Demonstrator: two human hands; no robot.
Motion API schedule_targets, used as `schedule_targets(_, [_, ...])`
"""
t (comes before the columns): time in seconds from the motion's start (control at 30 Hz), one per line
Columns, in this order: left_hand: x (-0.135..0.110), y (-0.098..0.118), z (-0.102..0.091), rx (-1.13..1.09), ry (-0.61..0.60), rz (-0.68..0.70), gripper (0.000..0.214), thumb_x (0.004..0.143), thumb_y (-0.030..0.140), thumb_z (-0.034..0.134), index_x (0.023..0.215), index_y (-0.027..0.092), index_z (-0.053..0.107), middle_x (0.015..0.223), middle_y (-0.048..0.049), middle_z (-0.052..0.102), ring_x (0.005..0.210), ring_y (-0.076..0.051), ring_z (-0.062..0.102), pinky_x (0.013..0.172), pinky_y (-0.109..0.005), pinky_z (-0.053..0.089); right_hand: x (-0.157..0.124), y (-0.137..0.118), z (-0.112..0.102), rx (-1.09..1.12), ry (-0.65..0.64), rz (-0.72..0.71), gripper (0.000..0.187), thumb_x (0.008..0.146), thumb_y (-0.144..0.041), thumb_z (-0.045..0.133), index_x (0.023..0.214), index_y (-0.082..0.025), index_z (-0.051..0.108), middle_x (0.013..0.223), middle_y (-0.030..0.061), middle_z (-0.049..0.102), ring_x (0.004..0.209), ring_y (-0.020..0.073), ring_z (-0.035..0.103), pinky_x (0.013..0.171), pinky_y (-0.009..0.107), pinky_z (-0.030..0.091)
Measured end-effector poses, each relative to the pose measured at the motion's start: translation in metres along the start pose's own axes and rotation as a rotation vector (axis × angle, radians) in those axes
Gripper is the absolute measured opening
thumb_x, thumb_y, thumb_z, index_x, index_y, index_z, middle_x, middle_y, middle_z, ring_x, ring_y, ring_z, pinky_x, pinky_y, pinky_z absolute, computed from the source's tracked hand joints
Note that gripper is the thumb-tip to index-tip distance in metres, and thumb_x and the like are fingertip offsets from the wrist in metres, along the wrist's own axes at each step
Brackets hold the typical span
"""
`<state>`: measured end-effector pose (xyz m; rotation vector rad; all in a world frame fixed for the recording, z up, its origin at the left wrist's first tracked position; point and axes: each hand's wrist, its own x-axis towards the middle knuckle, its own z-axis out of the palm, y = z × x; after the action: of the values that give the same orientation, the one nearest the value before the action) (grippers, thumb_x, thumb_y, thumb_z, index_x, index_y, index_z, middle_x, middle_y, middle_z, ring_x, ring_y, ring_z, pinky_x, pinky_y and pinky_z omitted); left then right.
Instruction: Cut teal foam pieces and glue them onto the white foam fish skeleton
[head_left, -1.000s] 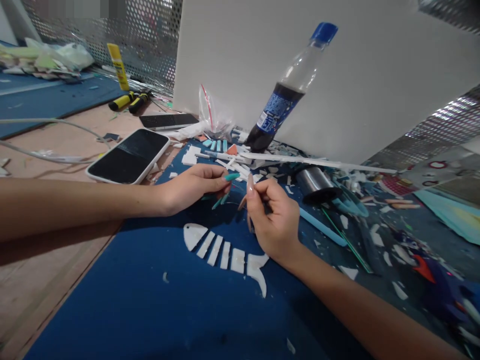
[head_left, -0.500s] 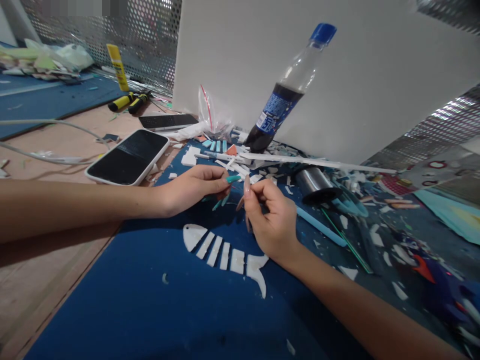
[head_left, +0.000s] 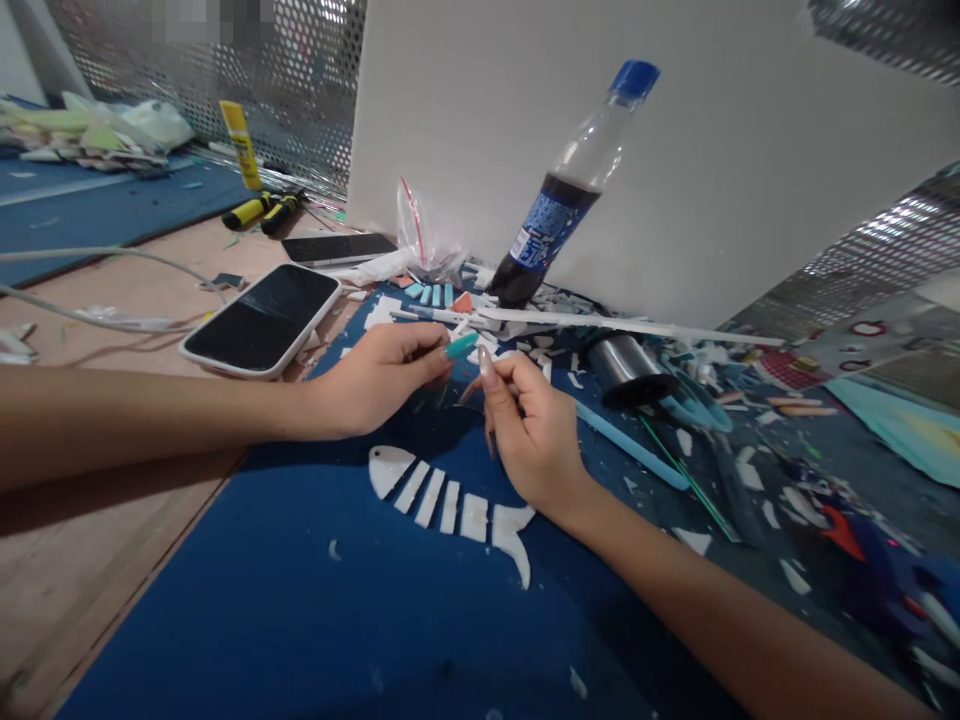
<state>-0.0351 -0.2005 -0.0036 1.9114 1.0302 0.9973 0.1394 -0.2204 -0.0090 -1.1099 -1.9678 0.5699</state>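
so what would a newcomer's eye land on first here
Probably the white fish skeleton, laid out in cut pieces on the blue mat in the foreground. Above it the left hand and right hand meet fingertip to fingertip, with long painted nails; what they pinch is too small to tell. Behind them a dark drink bottle with a blue cap stands out against the white board.

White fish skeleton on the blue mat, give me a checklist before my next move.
1. Row intact: white cut-out fish-skeleton pieces lie on the blue cutting mat, untouched: ok.
2. Grip: left hand and right hand pinched shut beyond them; anything held: cannot tell.
3. Spill: blue-capped cola bottle closed, apart from hands: ok.
4. Device: white-cased smartphone lies left, apart: ok.
5. Mat tidy: white offcuts scattered beyond the fingers: not ok.
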Motion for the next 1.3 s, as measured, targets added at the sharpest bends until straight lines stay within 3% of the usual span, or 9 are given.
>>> schedule_targets(0.13, [0.000,-0.002,-0.001,0.127,0.137,0.086,0.026,0.086,0.019,0.042,0.062,0.017,0.035,0.057,0.0050,0.033,0.054,-0.007,0.031,0.050,-0.021,0.027,0.002,0.001,0.000,0.078,-0.005,0.047,0.020,0.093,-0.031,0.037,0.082,-0.020,0.050,0.041,-0.0093,0.041,0.033,0.0064,0.045,0.040,0.020,0.037])
schedule_targets(0.27, [0.000,-0.002,-0.001,0.196,0.223,0.089,0.027,0.084,0.014,0.043,0.062,0.018,0.029,0.056,0.0061,0.028,0.052,-0.007,0.026,0.047,-0.021,0.023,0.006,0.005,0.000,0.100,0.024,0.117,0.021,0.093,-0.032,0.037,0.085,-0.019,0.051,0.047,-0.0073,0.045,0.037,0.0076,0.048,0.044,0.021,0.039])
schedule_targets(0.37, [0.000,0.002,0.000,0.283,0.202,0.132,0.029,0.082,0.008,0.043,0.060,0.018,0.026,0.056,0.0058,0.027,0.052,-0.007,0.026,0.047,-0.021,0.021,0.008,0.008,0.001,0.069,0.054,0.131,0.023,0.093,-0.035,0.035,0.087,-0.019,0.051,0.055,-0.0035,0.052,0.048,0.0098,0.053,0.051,0.023,0.041])
schedule_targets(0.5, [0.000,0.006,0.001,0.385,0.131,0.223,0.029,0.080,0.005,0.043,0.060,0.017,0.027,0.057,0.0052,0.029,0.054,-0.007,0.027,0.050,-0.021,0.022,0.007,0.007,0.001,-0.028,0.014,0.037,0.033,0.094,-0.040,0.027,0.083,-0.019,0.050,0.064,0.0009,0.054,0.060,0.0124,0.054,0.058,0.026,0.040])
schedule_targets(0.77, [0.001,0.005,0.000,0.301,0.141,0.128,0.030,0.082,0.009,0.044,0.058,0.018,0.027,0.055,0.0056,0.027,0.052,-0.006,0.027,0.048,-0.021,0.022,0.008,0.008,0.001,-0.185,-0.077,0.068,0.032,0.093,-0.033,0.028,0.074,-0.018,0.049,0.054,-0.0018,0.044,0.048,0.0115,0.042,0.051,0.026,0.030])
schedule_targets(0.97, [0.000,0.005,0.001,0.332,0.139,0.171,0.030,0.079,0.004,0.044,0.059,0.018,0.027,0.056,0.0053,0.028,0.053,-0.006,0.028,0.048,-0.021,0.022,0.010,0.012,0.004,-0.192,-0.074,0.164,0.026,0.091,-0.024,0.030,0.082,-0.017,0.053,0.055,-0.0003,0.049,0.050,0.0133,0.047,0.053,0.027,0.033])
schedule_targets(1.1, [-0.001,0.003,0.001,0.345,0.121,0.179,0.029,0.081,0.008,0.044,0.059,0.018,0.028,0.056,0.0050,0.030,0.053,-0.007,0.031,0.049,-0.021,0.024,0.009,0.009,0.003,-0.131,-0.081,0.219,0.021,0.092,-0.027,0.031,0.092,-0.017,0.049,0.057,-0.0009,0.051,0.048,0.0129,0.048,0.051,0.026,0.033])
schedule_targets(1.3, [0.003,0.003,0.003,0.301,0.042,0.176,0.022,0.085,0.013,0.043,0.063,0.016,0.039,0.057,0.0048,0.036,0.053,-0.006,0.035,0.050,-0.020,0.028,0.007,0.005,0.001,-0.114,-0.050,-0.016,0.041,0.094,-0.042,0.023,0.066,-0.019,0.042,0.066,0.0026,0.052,0.066,0.0148,0.049,0.063,0.030,0.036])
